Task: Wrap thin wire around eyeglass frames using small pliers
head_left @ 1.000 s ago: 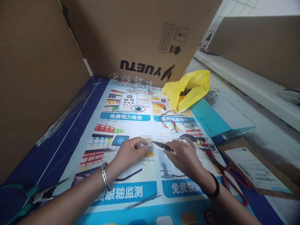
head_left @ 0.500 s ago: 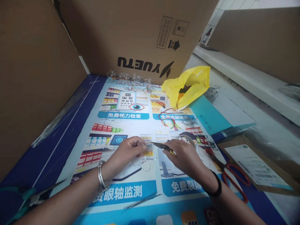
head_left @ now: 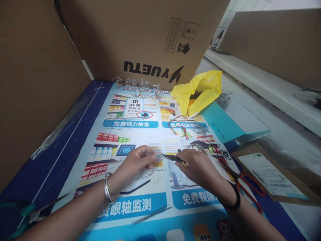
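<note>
Wire (head_left: 158,155) pinched in left fingers (head_left: 151,157); right fingers (head_left: 181,161) grip pliers (head_left: 171,157).

So the left wrist's got a shiny silver bangle (head_left: 107,189) on it, looks like a few slim bands side by side. Right wrist, lower right of the frame, has a plain black band (head_left: 235,197), kinda thin. No sleeves showing, both forearms are bare.
</note>
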`<state>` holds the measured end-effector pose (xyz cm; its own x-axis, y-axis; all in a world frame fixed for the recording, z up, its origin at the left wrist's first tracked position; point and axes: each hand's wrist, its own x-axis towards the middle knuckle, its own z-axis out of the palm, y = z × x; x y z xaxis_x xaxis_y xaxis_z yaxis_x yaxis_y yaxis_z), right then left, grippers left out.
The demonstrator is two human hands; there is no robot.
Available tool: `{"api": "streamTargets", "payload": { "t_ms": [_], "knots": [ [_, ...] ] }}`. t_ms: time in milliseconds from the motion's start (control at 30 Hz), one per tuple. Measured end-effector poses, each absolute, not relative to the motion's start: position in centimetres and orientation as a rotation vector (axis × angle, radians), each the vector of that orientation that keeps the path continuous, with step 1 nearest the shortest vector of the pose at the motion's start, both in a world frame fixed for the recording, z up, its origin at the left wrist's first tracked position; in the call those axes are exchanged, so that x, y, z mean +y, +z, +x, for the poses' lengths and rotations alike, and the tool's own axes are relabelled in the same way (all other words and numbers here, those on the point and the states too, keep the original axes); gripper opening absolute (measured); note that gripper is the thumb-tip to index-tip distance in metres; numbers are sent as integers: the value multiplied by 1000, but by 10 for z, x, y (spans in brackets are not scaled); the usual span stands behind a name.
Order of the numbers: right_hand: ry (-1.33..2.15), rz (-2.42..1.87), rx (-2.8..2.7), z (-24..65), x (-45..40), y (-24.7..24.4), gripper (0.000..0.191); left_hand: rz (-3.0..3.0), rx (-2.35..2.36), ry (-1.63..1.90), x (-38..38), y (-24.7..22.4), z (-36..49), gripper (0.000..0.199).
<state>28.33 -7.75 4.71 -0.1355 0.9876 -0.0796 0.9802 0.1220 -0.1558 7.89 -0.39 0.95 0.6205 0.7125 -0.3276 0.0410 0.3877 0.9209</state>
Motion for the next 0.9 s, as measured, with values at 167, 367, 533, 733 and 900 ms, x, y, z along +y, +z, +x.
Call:
{"api": "streamTargets", "payload": {
  "t_ms": [167, 367, 533, 733, 900],
  "knots": [
    [153, -2069, -2314, 283, -78, 49, 13, 1082, 675, 447, -2, 15, 75, 15],
    [78, -2075, -2329, 280, -79, 54, 11, 1192, 582, 347, 4, 16, 67, 17],
    [44, -2057, -2346, 276, -82, 56, 11, 1247, 628, 395, 7, 17, 67, 32],
    [73, -2005, -2365, 275, -83, 51, 10, 1298, 707, 331, 7, 18, 69, 30],
    [85, -2002, -2362, 274, -82, 47, 12, 1366, 691, 314, 7, 19, 69, 28]
  ]
}}
